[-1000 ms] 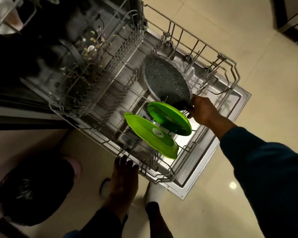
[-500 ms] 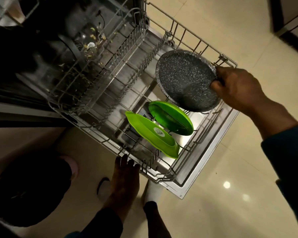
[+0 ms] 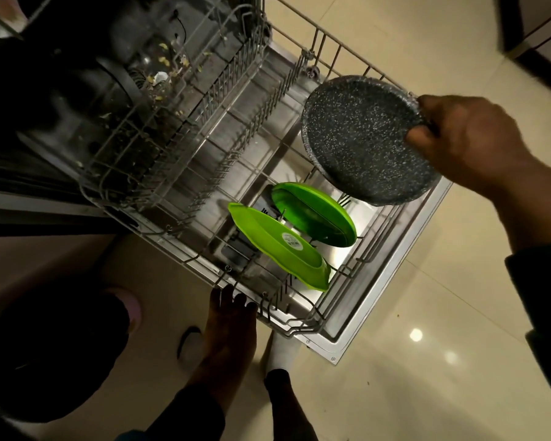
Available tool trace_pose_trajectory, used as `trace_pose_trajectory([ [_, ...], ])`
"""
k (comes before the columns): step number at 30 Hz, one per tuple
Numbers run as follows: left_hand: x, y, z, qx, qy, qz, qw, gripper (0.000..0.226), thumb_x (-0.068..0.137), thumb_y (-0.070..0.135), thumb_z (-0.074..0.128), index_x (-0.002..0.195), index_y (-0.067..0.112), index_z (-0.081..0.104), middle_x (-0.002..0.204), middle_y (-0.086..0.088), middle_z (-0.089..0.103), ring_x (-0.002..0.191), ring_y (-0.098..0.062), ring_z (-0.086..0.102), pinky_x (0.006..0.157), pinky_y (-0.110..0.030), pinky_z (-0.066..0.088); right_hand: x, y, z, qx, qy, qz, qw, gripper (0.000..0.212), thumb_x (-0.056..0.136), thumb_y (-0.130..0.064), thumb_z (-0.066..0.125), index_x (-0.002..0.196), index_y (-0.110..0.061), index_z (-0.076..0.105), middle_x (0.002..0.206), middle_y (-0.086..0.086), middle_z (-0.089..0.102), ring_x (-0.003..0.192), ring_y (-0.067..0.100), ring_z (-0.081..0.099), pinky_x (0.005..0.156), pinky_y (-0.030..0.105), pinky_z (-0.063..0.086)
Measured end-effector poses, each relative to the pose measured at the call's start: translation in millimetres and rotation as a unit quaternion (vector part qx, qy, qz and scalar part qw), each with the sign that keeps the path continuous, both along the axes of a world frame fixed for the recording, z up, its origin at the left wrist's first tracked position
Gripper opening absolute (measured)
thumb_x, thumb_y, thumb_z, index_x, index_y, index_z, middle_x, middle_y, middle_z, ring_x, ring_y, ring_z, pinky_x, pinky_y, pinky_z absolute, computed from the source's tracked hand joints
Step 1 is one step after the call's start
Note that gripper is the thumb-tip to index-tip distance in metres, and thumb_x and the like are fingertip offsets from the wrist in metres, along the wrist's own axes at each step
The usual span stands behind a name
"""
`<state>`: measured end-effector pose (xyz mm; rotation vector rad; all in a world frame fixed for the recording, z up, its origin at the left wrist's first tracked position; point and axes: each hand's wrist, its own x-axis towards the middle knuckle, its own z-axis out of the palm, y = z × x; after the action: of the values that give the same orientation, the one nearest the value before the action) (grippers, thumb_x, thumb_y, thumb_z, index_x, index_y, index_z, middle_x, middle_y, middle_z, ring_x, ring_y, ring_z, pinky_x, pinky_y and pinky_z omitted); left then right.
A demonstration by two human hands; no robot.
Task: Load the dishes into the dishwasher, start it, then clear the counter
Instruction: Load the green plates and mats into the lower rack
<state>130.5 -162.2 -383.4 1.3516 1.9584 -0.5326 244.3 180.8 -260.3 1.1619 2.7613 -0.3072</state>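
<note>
At the bottom centre of the frame the left hand (image 3: 228,332) lies with straight fingers against the front rim of the pulled-out lower rack (image 3: 185,173), holding nothing. A socked foot (image 3: 280,351) shows just right of it on the pale tiled floor (image 3: 427,361). Above the hand, in the lower right part of the rack, two green plates stand on edge between the tines: the nearer green plate (image 3: 277,246) with a round white label, and the farther green plate (image 3: 315,214) just behind it, apart from it. Higher, at the right of the frame, the right hand (image 3: 468,144) grips the right edge of a dark speckled plate (image 3: 363,138), thumb curled over its face, holding it tilted in the air above the rack's right side, well apart from the left hand. In the upper left, the dark dishwasher tub (image 3: 115,74) shows scattered food scraps.
</note>
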Motion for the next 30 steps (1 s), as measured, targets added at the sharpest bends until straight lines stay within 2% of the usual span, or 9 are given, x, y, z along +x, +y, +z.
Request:
trace_pose_trajectory([
  [6, 3, 0, 0, -0.006, 0.011, 0.000, 1.000, 0.042, 0.097, 0.019, 0.033, 0.138, 0.025, 0.039, 0.150, 0.000, 0.033, 0.145, -0.026, 0.007, 0.118, -0.046, 0.001, 3, 4, -22, -0.063, -0.067, 0.044, 0.995, 0.022, 0.094, -0.025, 0.054, 0.111, -0.010, 0.056, 0.094, 0.016, 0.061, 0.086, 0.031, 0.057, 0.072, 0.039, 0.048],
  [9, 3, -2, -3, 0.001, 0.012, -0.002, 1.000, 0.039, 0.099, 0.022, 0.031, 0.137, 0.024, 0.040, 0.148, 0.000, 0.035, 0.144, -0.027, 0.010, 0.117, -0.046, 0.002, 1, -7, -54, -0.115, -0.105, 0.019, 0.988, 0.037, 0.095, -0.021, 0.056, 0.129, -0.008, 0.049, 0.103, 0.019, 0.062, 0.087, 0.029, 0.056, 0.072, 0.036, 0.045],
  [12, 2, -3, -5, 0.005, 0.013, -0.007, 1.000, 0.039, 0.098, 0.023, 0.031, 0.136, 0.024, 0.040, 0.147, 0.000, 0.036, 0.144, -0.026, 0.011, 0.117, -0.046, 0.002, 4, 0, -70, -0.112, -0.106, -0.048, 0.987, 0.043, 0.096, -0.018, 0.054, 0.135, -0.006, 0.040, 0.104, 0.023, 0.060, 0.082, 0.028, 0.052, 0.066, 0.035, 0.041],
  [14, 2, -4, -8, 0.007, 0.007, -0.003, 1.000, 0.040, 0.098, 0.025, 0.033, 0.137, 0.026, 0.039, 0.148, 0.001, 0.035, 0.144, -0.026, 0.012, 0.117, -0.046, 0.002, 7, 5, -71, -0.105, -0.131, -0.061, 0.984, 0.051, 0.095, -0.025, 0.058, 0.136, -0.004, 0.038, 0.113, 0.026, 0.057, 0.094, 0.036, 0.055, 0.073, 0.041, 0.047],
  [17, 0, -7, -10, 0.060, -0.029, 0.053, 0.996, 0.037, 0.092, 0.023, 0.048, 0.129, 0.025, 0.053, 0.140, 0.000, 0.047, 0.136, -0.025, 0.034, 0.114, -0.045, 0.019, 10, 0, -60, -0.061, -0.066, -0.079, 0.993, 0.066, 0.087, -0.034, 0.069, 0.137, -0.004, 0.039, 0.124, 0.028, 0.051, 0.109, 0.042, 0.051, 0.088, 0.046, 0.047],
  [20, -6, -3, 2, 0.160, -0.051, 0.102, 0.980, 0.031, 0.074, 0.014, 0.069, 0.104, 0.017, 0.069, 0.113, -0.007, 0.066, 0.106, -0.029, 0.062, 0.092, -0.043, 0.046, 5, -31, -39, -0.008, 0.054, -0.092, 0.994, 0.059, 0.085, -0.023, 0.070, 0.135, -0.006, 0.043, 0.132, 0.022, 0.046, 0.117, 0.037, 0.046, 0.094, 0.041, 0.041],
  [23, -12, 14, 37, 0.218, -0.058, 0.130, 0.966, 0.030, 0.074, 0.013, 0.068, 0.104, 0.016, 0.069, 0.113, -0.006, 0.066, 0.101, -0.028, 0.061, 0.086, -0.039, 0.050, -7, -76, -23, -0.036, 0.073, -0.054, 0.995, 0.055, 0.084, -0.014, 0.068, 0.134, -0.012, 0.046, 0.135, 0.015, 0.044, 0.118, 0.029, 0.047, 0.096, 0.033, 0.041],
  [26, -21, 30, 79, 0.262, -0.084, 0.156, 0.949, 0.032, 0.083, 0.017, 0.056, 0.113, 0.021, 0.064, 0.122, 0.000, 0.059, 0.109, -0.024, 0.056, 0.093, -0.036, 0.047, -13, -123, -7, -0.088, 0.069, -0.046, 0.993, 0.048, 0.085, -0.010, 0.064, 0.131, -0.011, 0.050, 0.128, 0.015, 0.049, 0.113, 0.032, 0.051, 0.094, 0.037, 0.045],
  [30, -40, 24, 148, 0.293, -0.127, 0.185, 0.929, 0.042, 0.083, 0.010, 0.053, 0.122, 0.023, 0.060, 0.125, -0.004, 0.057, 0.109, -0.028, 0.056, 0.093, -0.039, 0.048, -21, -194, 45, -0.167, 0.123, -0.030, 0.978, 0.034, 0.083, -0.011, 0.057, 0.116, -0.015, 0.056, 0.114, 0.012, 0.057, 0.098, 0.032, 0.059, 0.081, 0.041, 0.052],
])
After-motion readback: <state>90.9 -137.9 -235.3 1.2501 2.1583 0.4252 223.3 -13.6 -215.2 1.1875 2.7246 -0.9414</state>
